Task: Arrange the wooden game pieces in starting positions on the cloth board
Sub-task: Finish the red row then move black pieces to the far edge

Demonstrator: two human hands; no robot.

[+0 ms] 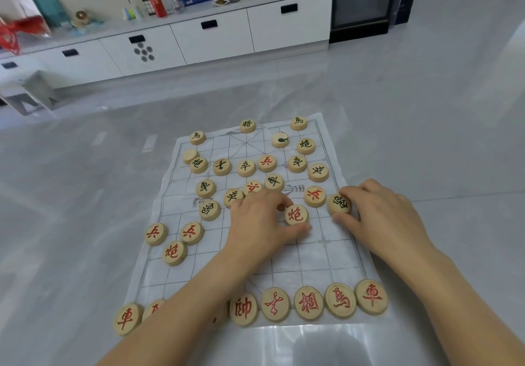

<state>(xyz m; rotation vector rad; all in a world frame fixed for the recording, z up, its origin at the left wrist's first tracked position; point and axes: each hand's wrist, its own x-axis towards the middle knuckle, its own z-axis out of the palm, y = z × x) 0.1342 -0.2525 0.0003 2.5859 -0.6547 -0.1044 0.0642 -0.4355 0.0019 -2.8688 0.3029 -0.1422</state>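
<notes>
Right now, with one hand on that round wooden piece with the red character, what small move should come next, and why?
Probably the left hand should slide the round wooden piece with the red character down toward the near right of the white cloth board. A piece with the same red character already sits on the near left, and the printed cross mark is bare.

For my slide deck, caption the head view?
Left hand and right hand each grip a wooden piece on the cloth board.

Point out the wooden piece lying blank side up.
The blank piece at the cloth board's far left edge, touching a black-lettered piece; every other piece shows some marking.
</notes>
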